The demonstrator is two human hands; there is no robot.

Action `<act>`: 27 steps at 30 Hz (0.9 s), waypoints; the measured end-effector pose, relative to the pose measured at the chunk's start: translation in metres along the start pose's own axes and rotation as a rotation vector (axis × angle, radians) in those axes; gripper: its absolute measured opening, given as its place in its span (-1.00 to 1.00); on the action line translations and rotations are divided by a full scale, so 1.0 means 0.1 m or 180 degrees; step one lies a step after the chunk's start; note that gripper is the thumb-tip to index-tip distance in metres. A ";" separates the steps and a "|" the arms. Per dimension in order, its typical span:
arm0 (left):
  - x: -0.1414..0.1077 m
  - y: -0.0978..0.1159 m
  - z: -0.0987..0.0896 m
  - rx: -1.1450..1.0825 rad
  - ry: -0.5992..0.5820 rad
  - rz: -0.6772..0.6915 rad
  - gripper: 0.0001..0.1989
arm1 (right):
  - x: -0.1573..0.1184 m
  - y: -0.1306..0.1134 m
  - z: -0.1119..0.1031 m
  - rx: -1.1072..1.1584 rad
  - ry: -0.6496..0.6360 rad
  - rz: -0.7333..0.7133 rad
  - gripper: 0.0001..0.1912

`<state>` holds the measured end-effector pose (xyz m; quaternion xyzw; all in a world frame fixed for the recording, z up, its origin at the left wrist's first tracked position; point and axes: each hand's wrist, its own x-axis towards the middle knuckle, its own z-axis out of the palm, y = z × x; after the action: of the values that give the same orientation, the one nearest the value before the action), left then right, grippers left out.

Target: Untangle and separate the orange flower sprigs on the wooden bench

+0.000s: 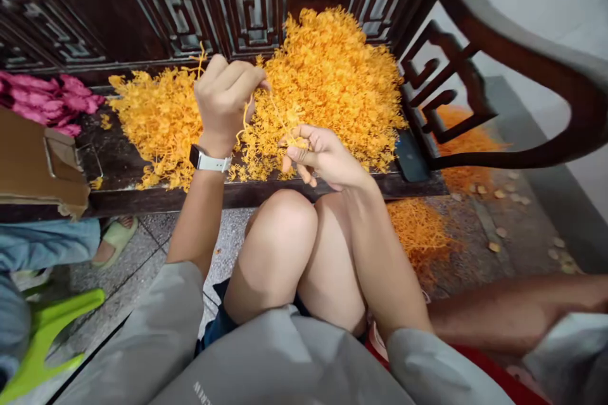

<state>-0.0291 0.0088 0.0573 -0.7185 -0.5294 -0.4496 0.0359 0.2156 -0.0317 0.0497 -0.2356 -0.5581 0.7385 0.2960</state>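
My left hand [228, 98], with a watch [208, 159] on its wrist, is closed and raised over the bench. An orange strand [245, 117] hangs below its fingers, and another sticks up behind it. Lower and to the right, my right hand [323, 155] pinches a small orange yarn piece [295, 141] between thumb and fingers. A thin thread [280, 111] runs between both hands. Behind them lies a large heap of frilly orange yarn pieces [337, 76], with a smaller heap [156, 117] left of my left hand.
The dark wooden bench [123, 199] has a carved back and a curved armrest [513, 69]. Pink bundles [52, 98] and a cardboard box [38, 161] are at left. A phone [411, 157] lies by the armrest. Orange strands [422, 234] cover floor at right. Other people sit on both sides.
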 end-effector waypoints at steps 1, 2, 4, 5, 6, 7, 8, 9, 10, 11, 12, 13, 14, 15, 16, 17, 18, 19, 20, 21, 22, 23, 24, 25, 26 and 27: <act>0.02 -0.08 -0.06 0.0020 0.0079 -0.0104 -0.83 | -0.02 0.00 0.00 -0.0040 -0.0282 0.0120 -0.58; 0.05 -0.16 -0.15 0.0063 0.0242 -0.0225 -0.85 | -0.05 0.00 0.01 -0.0100 -0.0656 0.0303 -0.58; 0.12 -0.33 -0.36 0.0217 0.0789 -0.0477 -0.85 | -0.15 -0.02 0.01 -0.0284 -0.1406 0.0728 -0.60; 0.15 -0.40 -0.47 0.0291 0.1097 -0.0580 -0.81 | -0.20 -0.04 0.02 -0.0394 -0.1683 0.0870 -0.64; 0.16 -0.46 -0.57 0.0331 0.1338 -0.0656 -0.77 | -0.25 -0.05 0.03 -0.0473 -0.1845 0.0886 -0.69; 0.17 -0.49 -0.65 0.0333 0.1499 -0.0707 -0.72 | -0.29 -0.07 0.04 -0.0505 -0.1876 0.0770 -0.73; 0.15 -0.50 -0.70 0.0304 0.1597 -0.0729 -0.67 | -0.32 -0.08 0.05 -0.0512 -0.1835 0.0595 -0.74; 0.11 -0.49 -0.71 0.0247 0.1661 -0.0716 -0.59 | -0.33 -0.09 0.07 -0.0496 -0.1711 0.0394 -0.74; 0.06 -0.47 -0.69 0.0138 0.1696 -0.0689 -0.51 | -0.32 -0.10 0.08 -0.0463 -0.1494 0.0199 -0.72; -0.02 -0.42 -0.64 -0.0016 0.1699 -0.0675 -0.44 | -0.30 -0.11 0.10 -0.0406 -0.1153 0.0017 -0.70; -0.11 -0.36 -0.57 -0.0196 0.1675 -0.0684 -0.40 | -0.28 -0.11 0.11 -0.0319 -0.0732 -0.0138 -0.70; -0.21 -0.29 -0.49 -0.0397 0.1603 -0.0725 -0.40 | -0.26 -0.11 0.13 -0.0196 -0.0312 -0.0260 -0.71; -0.32 -0.22 -0.41 -0.0610 0.1472 -0.0793 -0.43 | -0.24 -0.11 0.14 -0.0034 0.0052 -0.0350 -0.73; -0.42 -0.14 -0.35 -0.0818 0.1300 -0.0872 -0.48 | -0.23 -0.12 0.16 0.0140 0.0336 -0.0403 -0.74; -0.52 -0.06 -0.29 -0.0994 0.1117 -0.0936 -0.53 | -0.23 -0.12 0.16 0.0286 0.0530 -0.0420 -0.74; -0.61 0.01 -0.25 -0.1110 0.0981 -0.0962 -0.57 | -0.24 -0.13 0.17 0.0368 0.0662 -0.0419 -0.73; -0.67 0.08 -0.23 -0.1179 0.0907 -0.0950 -0.60 | -0.26 -0.14 0.18 0.0367 0.0760 -0.0413 -0.71; -0.72 0.13 -0.21 -0.1214 0.0873 -0.0924 -0.63 | -0.29 -0.14 0.19 0.0297 0.0846 -0.0425 -0.68; -0.75 0.17 -0.20 -0.1236 0.0874 -0.0902 -0.66 | -0.32 -0.15 0.20 0.0177 0.0918 -0.0461 -0.65; -0.76 0.20 -0.20 -0.1256 0.0902 -0.0893 -0.69 | -0.35 -0.15 0.21 0.0022 0.0964 -0.0519 -0.63; -0.76 0.24 -0.21 -0.1284 0.0941 -0.0900 -0.71 | -0.38 -0.16 0.22 -0.0155 0.0974 -0.0589 -0.61; -0.75 0.27 -0.21 -0.1329 0.0984 -0.0920 -0.73 | -0.41 -0.16 0.23 -0.0333 0.0957 -0.0670 -0.60; -0.73 0.30 -0.22 -0.1380 0.1011 -0.0946 -0.74 | -0.43 -0.16 0.24 -0.0495 0.0930 -0.0751 -0.59; -0.72 0.34 -0.23 -0.1425 0.1026 -0.0967 -0.75 | -0.46 -0.16 0.26 -0.0627 0.0912 -0.0827 -0.59; -0.70 0.38 -0.23 -0.1470 0.1026 -0.0972 -0.77 | -0.49 -0.17 0.27 -0.0707 0.0922 -0.0898 -0.60; -0.69 0.43 -0.24 -0.1528 0.1019 -0.0960 -0.79 | -0.52 -0.19 0.28 -0.0730 0.0960 -0.0972 -0.62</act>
<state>-0.0117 -0.0725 0.0426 -0.5401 -0.4964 -0.6692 -0.1187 0.2377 -0.0835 0.0762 -0.2882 -0.6170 0.5735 0.4554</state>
